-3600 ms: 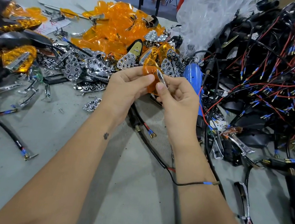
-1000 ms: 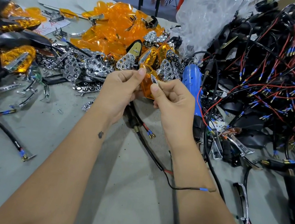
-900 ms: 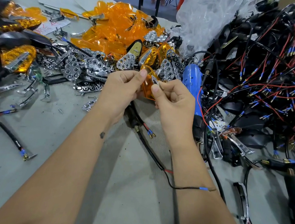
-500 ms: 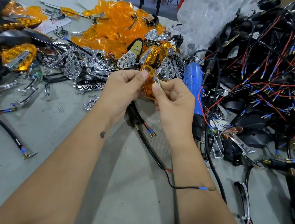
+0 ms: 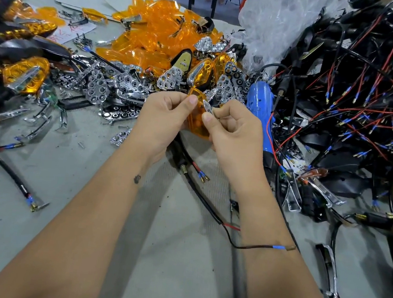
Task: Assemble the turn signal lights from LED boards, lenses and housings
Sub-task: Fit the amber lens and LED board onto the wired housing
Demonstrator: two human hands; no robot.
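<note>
A thin black wire (image 5: 210,209) trails over the matte grey counter (image 5: 69,183) between the forearms. Above it, the left hand (image 5: 163,118) grips a glossy amber lens (image 5: 197,122), fingers curled round it, while the right hand (image 5: 235,133) pinches a small chrome strip (image 5: 207,106) against its top. Beyond lie honeycombed chrome reflectors (image 5: 124,84), a smooth blue tool (image 5: 260,107) and heaped orange lenses (image 5: 155,29).

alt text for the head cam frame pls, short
Two bare hands hold an amber lens above a grey table: left hand grips it, right hand pinches a small chrome trim piece against it. Amber lenses, chrome reflectors and wired housings lie piled behind.
</note>
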